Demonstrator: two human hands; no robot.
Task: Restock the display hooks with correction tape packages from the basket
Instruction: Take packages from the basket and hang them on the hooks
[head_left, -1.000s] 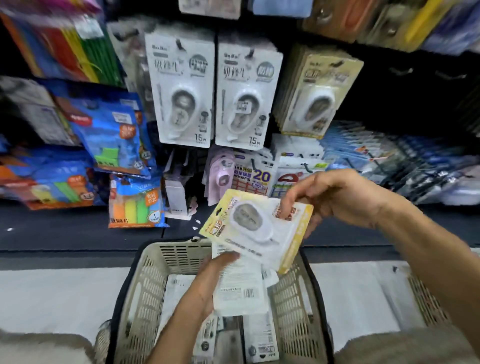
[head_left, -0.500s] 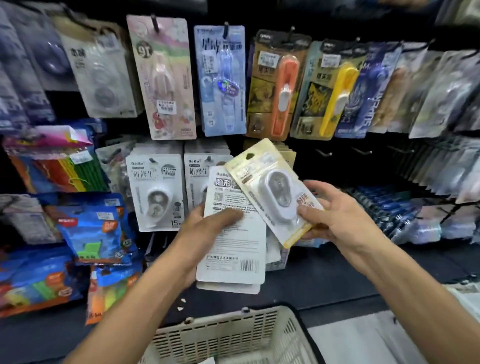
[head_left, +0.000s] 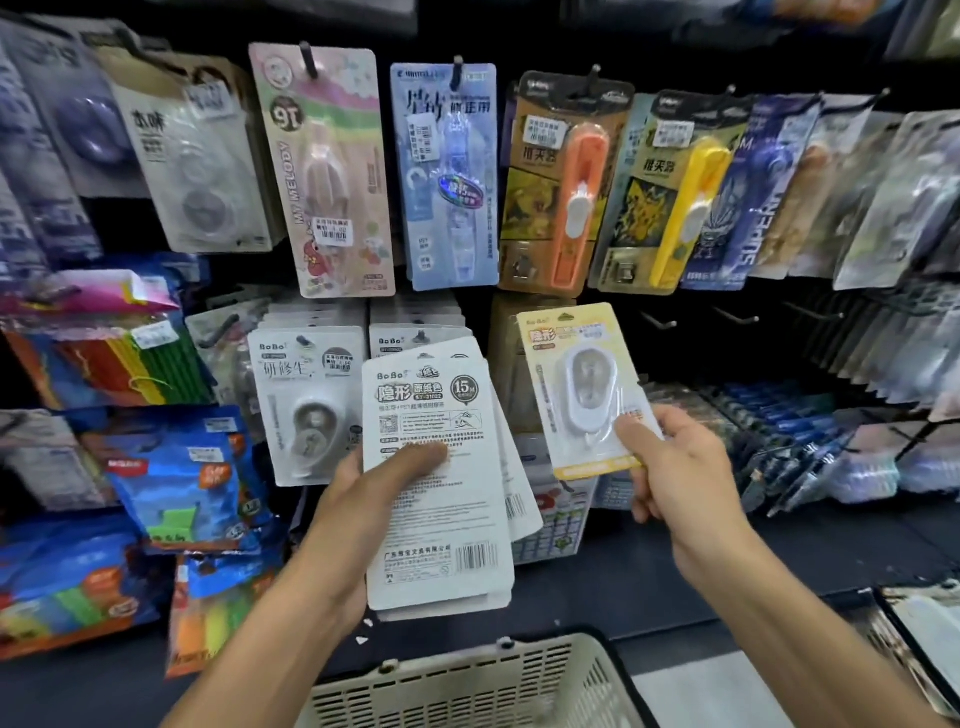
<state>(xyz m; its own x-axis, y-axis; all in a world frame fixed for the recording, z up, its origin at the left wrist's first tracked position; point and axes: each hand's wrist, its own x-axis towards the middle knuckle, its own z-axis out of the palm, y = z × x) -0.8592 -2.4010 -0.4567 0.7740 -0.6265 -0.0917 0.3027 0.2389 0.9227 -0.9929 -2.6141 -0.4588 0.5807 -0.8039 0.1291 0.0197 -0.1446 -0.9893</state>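
Right hand (head_left: 675, 467) pinches a yellow package (head_left: 576, 384) by its lower corner, raised before the hooks but not yet hung. Our left hand (head_left: 358, 499) grips a stack of packages (head_left: 441, 519) (backs facing us) above the basket (head_left: 467, 686), so we judge most restocking remains.

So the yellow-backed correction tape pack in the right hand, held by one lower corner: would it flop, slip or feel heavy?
The yellow pack probably stays stiff: it stands upright and flat though the right hand pinches only its lower corner. It looks light, a thin card with one small clear blister. The glossy blister could be slippery, so a grip on the card edge seems safer.
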